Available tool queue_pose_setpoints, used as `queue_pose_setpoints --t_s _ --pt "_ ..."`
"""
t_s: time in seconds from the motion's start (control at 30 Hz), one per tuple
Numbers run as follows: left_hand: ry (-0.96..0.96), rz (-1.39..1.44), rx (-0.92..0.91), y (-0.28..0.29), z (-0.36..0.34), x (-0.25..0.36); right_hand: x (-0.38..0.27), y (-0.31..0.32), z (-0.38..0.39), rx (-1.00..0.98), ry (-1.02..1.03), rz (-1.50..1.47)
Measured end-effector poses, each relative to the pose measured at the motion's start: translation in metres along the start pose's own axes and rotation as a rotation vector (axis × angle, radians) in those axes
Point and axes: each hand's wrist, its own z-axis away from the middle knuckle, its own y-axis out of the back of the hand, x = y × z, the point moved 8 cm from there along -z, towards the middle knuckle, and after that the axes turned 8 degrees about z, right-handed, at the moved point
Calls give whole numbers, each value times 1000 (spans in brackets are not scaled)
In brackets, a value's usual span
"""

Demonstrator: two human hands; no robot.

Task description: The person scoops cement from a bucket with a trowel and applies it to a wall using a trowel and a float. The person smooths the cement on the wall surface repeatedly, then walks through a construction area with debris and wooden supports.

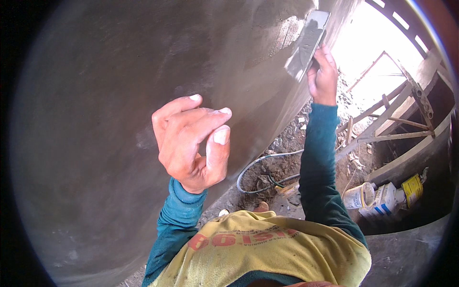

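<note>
From my remote seat, I watch a person in a yellow shirt (287, 248) over teal sleeves work beside a grey wall (114, 124), its surface broken by a rough, pale patch (287, 34) near the upper right. The right hand (324, 76), arm stretched forward, is clamped on a flat trowel (311, 40), its grey-smeared blade tilted beside that patch at the wall's far edge; I cannot tell whether metal meets wall, and the handle is mostly hidden from me. The left hand (193, 141) hangs in front of the wall with nothing in its grasp, fingers curled and the thumb a little apart from the forefinger. Below, I see a pale hose (245, 176) looped over rubble-strewn ground (287, 143). To the right, a wooden frame (399, 137) leans across the bright opening (366, 43), above a white bucket (354, 197) lying tipped beside a white bag (382, 201) with blue stripes and a yellow packet (412, 190).
</note>
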Motion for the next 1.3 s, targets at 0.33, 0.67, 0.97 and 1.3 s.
queue_pose_setpoints --t_s 0.33,0.67,0.97,1.3 --pt "-5 -45 -47 -15 -2 -7 28 6 -33 80 -3 168" --pt "18 -34 -84 -10 3 -16 9 -82 41 -55 135 328" --pt "22 -129 -48 8 2 -12 -3 -105 65 -355 77 98" --pt "45 -215 -35 -5 -1 -11 -43 -99 32 -225 1134 1119"
